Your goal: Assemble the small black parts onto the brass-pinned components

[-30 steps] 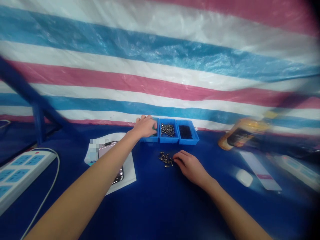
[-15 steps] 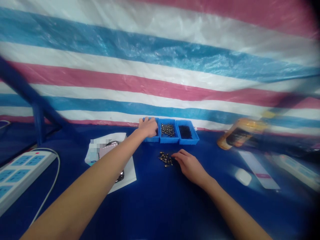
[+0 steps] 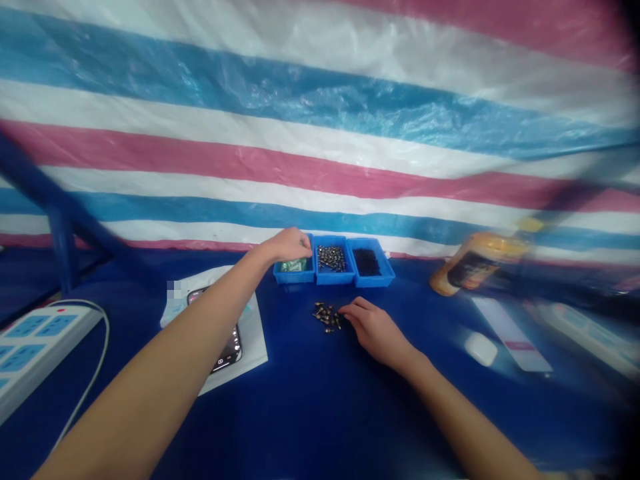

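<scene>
My left hand (image 3: 290, 245) is over the left blue tray (image 3: 295, 277), its fingers curled together at the right side; what they hold, if anything, is hidden. Small green packets or pieces (image 3: 293, 265) lie in that tray. The middle blue tray (image 3: 334, 278) holds many small metal fittings (image 3: 332, 259). In the right blue tray (image 3: 374, 281) are thin black pieces (image 3: 367, 262). A loose pile of small brass-and-dark metal fittings (image 3: 326, 316) lies on the table before the trays. My right hand (image 3: 374, 328) rests at its right edge, fingertips pinched together; I cannot make out anything between them.
On the left, a phone (image 3: 231, 350) lies on white paper (image 3: 255, 367) under my left forearm, near a white power strip (image 3: 47, 347). To the right are a tilted-looking bottle (image 3: 465, 265), a small white case (image 3: 481, 349) and a pale flat strip (image 3: 515, 337). Striped sheeting (image 3: 300, 160) hangs behind.
My left hand has lifted and shifted back slightly within the left tray, uncovering its green contents. The right hand stays by the pile. The whole view has shifted a little.
</scene>
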The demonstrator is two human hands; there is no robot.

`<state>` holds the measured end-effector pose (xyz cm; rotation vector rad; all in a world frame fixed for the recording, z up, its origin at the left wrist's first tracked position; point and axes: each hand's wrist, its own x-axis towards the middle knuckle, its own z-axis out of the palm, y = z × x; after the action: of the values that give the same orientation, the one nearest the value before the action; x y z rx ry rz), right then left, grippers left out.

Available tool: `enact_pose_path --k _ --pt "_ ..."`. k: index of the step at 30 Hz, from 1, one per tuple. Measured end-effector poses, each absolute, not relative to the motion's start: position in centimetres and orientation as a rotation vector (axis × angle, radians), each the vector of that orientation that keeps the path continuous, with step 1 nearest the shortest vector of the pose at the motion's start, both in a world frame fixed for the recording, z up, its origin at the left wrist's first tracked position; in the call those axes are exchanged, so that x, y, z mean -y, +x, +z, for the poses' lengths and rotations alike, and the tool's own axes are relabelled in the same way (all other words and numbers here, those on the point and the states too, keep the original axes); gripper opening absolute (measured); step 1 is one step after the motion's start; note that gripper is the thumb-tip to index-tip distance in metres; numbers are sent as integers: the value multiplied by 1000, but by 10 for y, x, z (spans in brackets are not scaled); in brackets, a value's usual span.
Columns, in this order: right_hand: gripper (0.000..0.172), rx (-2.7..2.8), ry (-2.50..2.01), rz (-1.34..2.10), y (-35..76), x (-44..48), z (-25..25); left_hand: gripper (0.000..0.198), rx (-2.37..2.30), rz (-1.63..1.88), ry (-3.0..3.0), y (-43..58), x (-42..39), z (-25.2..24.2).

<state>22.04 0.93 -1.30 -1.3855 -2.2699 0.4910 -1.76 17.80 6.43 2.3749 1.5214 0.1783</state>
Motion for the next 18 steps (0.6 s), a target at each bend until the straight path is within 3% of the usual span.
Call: enact_pose_path --k 8,15,18 --pt "23 2128 -1341 538 223 -13 -11 42 -1592 370 2434 6 -144 66" --pt "21 1931 -1399 636 226 -18 -10 36 -2002 544 2474 18 -57 31" --pt "21 1818 -1397 400 232 -24 -11 34 -2097 591 2409 26 -48 23"
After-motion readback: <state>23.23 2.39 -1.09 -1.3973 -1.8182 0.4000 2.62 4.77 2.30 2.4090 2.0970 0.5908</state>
